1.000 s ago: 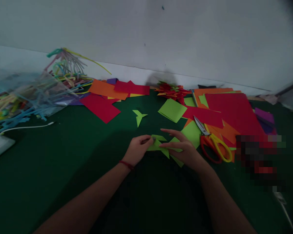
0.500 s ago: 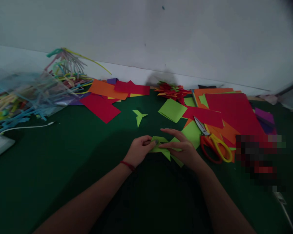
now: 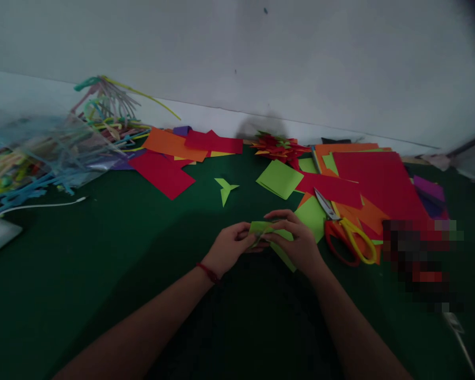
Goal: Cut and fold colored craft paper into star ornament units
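Note:
Between my two hands is a folded piece of light green paper point(image 3: 257, 227), partly hidden by the fingers. My left hand point(image 3: 231, 245), with a red cord at the wrist, pinches its left side. The fingers of my right hand point(image 3: 296, 240) close on it from the right, their tips meeting those of the left hand. Below the right hand, more green paper juts out over the dark green tabletop. Beyond the hands lies a small three-pointed green paper piece point(image 3: 225, 190). A stack of green paper squares point(image 3: 280, 179) sits farther right.
Red-and-yellow-handled scissors point(image 3: 346, 232) lie open on orange and green paper at the right. Behind them are large red sheets point(image 3: 380, 179). A spiky red paper cluster point(image 3: 279, 148) stands by the wall. Pipe cleaners point(image 3: 111, 105) and a clear plastic bag point(image 3: 59, 137) fill the left.
My right hand has moved slightly left and its fingers have come down onto the folded paper. The pointed green flap that stuck out toward me is no longer visible.

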Motion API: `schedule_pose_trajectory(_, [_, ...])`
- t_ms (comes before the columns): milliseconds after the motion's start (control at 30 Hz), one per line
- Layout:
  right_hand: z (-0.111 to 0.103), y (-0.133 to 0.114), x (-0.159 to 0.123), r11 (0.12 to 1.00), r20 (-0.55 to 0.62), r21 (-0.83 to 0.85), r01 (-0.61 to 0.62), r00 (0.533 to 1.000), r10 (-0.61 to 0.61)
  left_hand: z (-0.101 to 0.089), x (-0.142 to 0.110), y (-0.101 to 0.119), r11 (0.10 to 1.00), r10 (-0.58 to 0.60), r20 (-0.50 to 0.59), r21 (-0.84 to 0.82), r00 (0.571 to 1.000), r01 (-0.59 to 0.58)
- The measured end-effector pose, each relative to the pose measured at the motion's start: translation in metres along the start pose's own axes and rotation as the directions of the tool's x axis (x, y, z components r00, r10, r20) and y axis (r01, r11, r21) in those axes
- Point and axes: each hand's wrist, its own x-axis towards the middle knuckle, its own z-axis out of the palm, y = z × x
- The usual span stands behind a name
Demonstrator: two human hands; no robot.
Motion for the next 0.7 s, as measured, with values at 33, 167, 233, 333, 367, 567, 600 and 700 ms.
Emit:
schedule_pose_trajectory(33, [-0.002, 0.001, 0.000, 1.000, 0.006, 0.000, 0.012, 1.000, -0.012, -0.001, 0.000, 0.000, 1.000, -0.010, 0.022, -0.021, 1.000, 0.011])
schedule_pose_trajectory(167, [-0.012, 0.006, 0.001, 0.997, 0.094, -0.001, 0.081, 0.992, -0.080, -0.005, 0.001, 0.001, 0.999, -0.042, 0.094, -0.007, 0.995, 0.042])
schedule_pose_trajectory(233, [-0.015, 0.006, 0.001, 0.993, 0.136, -0.022, 0.115, 0.985, -0.111, -0.005, 0.001, 0.001, 0.999, -0.038, 0.108, 0.032, 0.993, 0.035])
schedule_pose_trajectory(333, [-0.015, 0.004, 0.000, 0.994, 0.138, -0.039, 0.101, 0.986, -0.095, -0.003, 0.002, -0.001, 0.999, 0.006, 0.097, 0.052, 0.995, -0.011])
schedule_pose_trajectory(367, [-0.014, 0.003, 0.000, 0.997, 0.124, -0.033, 0.074, 0.990, -0.070, -0.002, 0.001, -0.001, 0.998, 0.021, 0.090, 0.051, 0.996, -0.026])
schedule_pose_trajectory(567, [-0.001, 0.002, -0.002, 0.990, 0.080, 0.091, -0.109, 0.992, 0.102, -0.001, 0.000, 0.000, 0.998, 0.045, 0.066, 0.047, 0.997, -0.048])
schedule_pose_trajectory(600, [0.000, 0.003, -0.003, 0.985, 0.070, 0.114, -0.129, 0.990, 0.122, -0.001, 0.000, 0.000, 0.998, 0.043, 0.066, 0.041, 0.997, -0.046])
schedule_pose_trajectory(700, [0.003, 0.006, -0.004, 0.978, 0.031, 0.152, -0.144, 0.990, 0.140, 0.001, 0.000, 0.000, 0.999, 0.047, 0.069, 0.019, 0.997, -0.049])
